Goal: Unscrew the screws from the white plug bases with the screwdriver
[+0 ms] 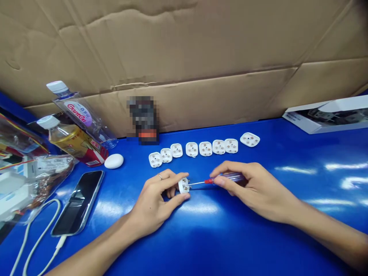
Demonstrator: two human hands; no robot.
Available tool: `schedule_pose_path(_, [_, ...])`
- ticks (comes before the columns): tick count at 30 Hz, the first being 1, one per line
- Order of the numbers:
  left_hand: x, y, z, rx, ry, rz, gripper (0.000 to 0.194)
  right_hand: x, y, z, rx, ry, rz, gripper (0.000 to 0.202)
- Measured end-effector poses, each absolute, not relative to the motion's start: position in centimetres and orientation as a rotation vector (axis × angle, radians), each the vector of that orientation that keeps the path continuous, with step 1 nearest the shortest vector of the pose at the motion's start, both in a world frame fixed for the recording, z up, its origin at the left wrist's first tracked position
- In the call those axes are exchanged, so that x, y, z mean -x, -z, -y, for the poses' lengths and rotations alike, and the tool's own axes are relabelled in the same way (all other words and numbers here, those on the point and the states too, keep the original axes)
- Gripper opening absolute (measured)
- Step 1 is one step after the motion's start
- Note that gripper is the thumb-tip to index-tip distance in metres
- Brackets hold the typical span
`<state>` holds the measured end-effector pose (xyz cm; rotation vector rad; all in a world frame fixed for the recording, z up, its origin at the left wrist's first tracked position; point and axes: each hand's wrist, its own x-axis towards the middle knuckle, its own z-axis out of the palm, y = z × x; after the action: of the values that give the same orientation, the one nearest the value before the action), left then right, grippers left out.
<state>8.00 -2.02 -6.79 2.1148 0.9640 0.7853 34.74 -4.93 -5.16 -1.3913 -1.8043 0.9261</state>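
Landmark: row of 8 white parts [205, 148] on the blue counter [207, 245]. Held white part [181, 187]: on the near side of the row, off the counter or resting on it, cannot tell. Risk, judged: screwdriver [233, 177] could skid off the metal fittings if pressed aslant, toward the left fingers; a slack pinch could let the part twist. Left hand [158, 199]: grip parted to the part's width, pinching it. Right hand [253, 188]: grip curled round the screwdriver's handle.
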Motion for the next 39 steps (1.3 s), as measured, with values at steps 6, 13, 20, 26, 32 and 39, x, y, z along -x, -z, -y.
schedule_pose_path(6, [-8.02,6.65,2.11,-2.126,-0.787,-0.941,0.037,-34.70,5.06,4.85,1.260,-0.943,1.719,0.022])
schedule_pose_path(13, [-8.03,6.69,2.07,-2.151,-0.763,-0.947,0.037,-34.73,4.81,4.79,1.392,-1.042,1.690,0.036])
schedule_pose_path(20, [-8.04,6.61,2.04,-2.149,-0.772,-0.947,0.037,-34.81,4.88,4.80,1.299,-1.112,1.614,0.031])
schedule_pose_path(26, [-8.06,6.67,1.92,-2.151,-0.768,-0.952,0.037,-34.79,4.74,4.84,1.236,-1.009,1.680,0.022])
schedule_pose_path(32, [-8.04,6.48,1.96,-2.150,-0.761,-0.958,0.035,-34.96,4.84,4.81,1.385,-1.041,1.708,0.030])
schedule_pose_path(39, [-8.18,6.31,2.03,-2.141,-0.767,-0.973,0.033,-34.70,4.93,5.04,1.222,-1.031,1.646,0.026])
